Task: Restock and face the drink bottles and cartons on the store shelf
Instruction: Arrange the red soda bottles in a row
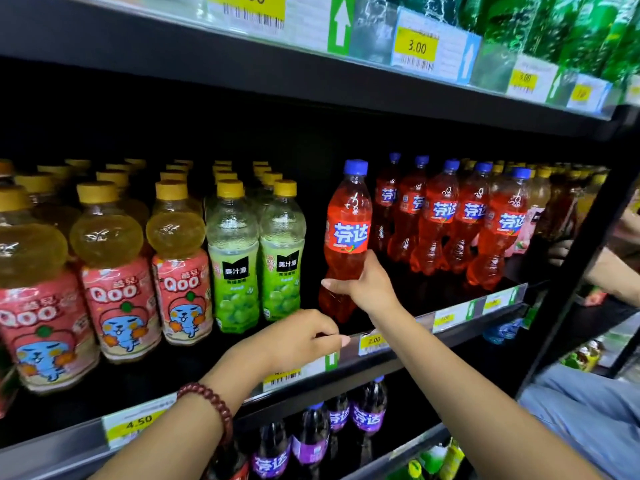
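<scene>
My right hand (363, 284) grips the lower half of a red soda bottle (348, 223) with a blue cap, held upright just above the middle shelf (398, 355), left of a row of like red bottles (471, 220). My left hand (298, 341), with a bead bracelet on the wrist, hovers at the shelf's front edge with fingers curled and nothing in it. Green grape juice bottles (256, 258) stand to the left of the held bottle, and yellow-capped Qoo bottles (114, 271) fill the shelf further left.
Purple soda bottles (332, 431) stand on the shelf below. Green bottles (571, 29) line the top shelf above price tags. Another person's hand (561, 252) and arm reach in at the right, beside a black shelf post (581, 244).
</scene>
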Motion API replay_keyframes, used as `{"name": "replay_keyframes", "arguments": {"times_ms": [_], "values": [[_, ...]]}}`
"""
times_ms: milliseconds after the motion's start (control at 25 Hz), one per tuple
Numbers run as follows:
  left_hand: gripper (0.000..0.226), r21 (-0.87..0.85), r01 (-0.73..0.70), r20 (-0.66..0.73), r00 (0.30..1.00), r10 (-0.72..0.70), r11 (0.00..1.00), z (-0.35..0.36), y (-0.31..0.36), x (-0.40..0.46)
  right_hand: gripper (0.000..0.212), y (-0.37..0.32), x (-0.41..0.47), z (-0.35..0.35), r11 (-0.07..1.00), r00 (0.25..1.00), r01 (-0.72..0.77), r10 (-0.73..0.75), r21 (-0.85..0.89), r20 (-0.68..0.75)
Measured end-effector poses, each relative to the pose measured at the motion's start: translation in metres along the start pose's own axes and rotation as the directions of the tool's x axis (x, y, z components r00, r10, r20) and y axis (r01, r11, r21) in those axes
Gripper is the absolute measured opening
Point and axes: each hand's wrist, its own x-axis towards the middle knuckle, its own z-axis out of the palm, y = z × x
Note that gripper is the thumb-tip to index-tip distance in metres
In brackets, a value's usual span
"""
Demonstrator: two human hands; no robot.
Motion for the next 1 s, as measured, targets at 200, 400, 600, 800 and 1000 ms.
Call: {"name": "replay_keyframes", "arguments": {"times_ms": [200, 400, 600, 800, 1000], "values": [[0.05, -0.005, -0.015, -0.012, 1.0, 0.015, 1.0, 0.0, 0.001, 0.001, 0.062, 0.004, 0.041, 0.028, 0.995, 0.997, -0.07, 0.067, 0.071, 0.047], [0.051, 0.005, -0.008, -0.017, 1.0, 0.008, 1.0, -0.001, 0.002, 0.001, 0.063, 0.009, 0.08, 0.054, 0.992, 0.994, -0.082, 0.074, 0.096, 0.082], [0.05, -0.001, 0.023, -0.022, 0.999, -0.023, 1.0, 0.002, -0.003, 0.0, 0.055, 0.021, 0.093, 0.065, 0.993, 0.994, -0.062, 0.053, 0.097, 0.091], [0.051, 0.032, 0.016, -0.034, 0.999, -0.015, 0.999, 0.002, -0.003, 0.001, 0.053, 0.036, 0.098, 0.063, 0.992, 0.984, 0.003, 0.019, -0.125, 0.175], [0.05, 0.025, 0.007, -0.028, 1.0, -0.006, 1.0, 0.0, 0.0, 0.0, 0.054, 0.041, 0.101, 0.066, 0.963, 0.976, 0.04, 0.019, -0.265, 0.216]]}}
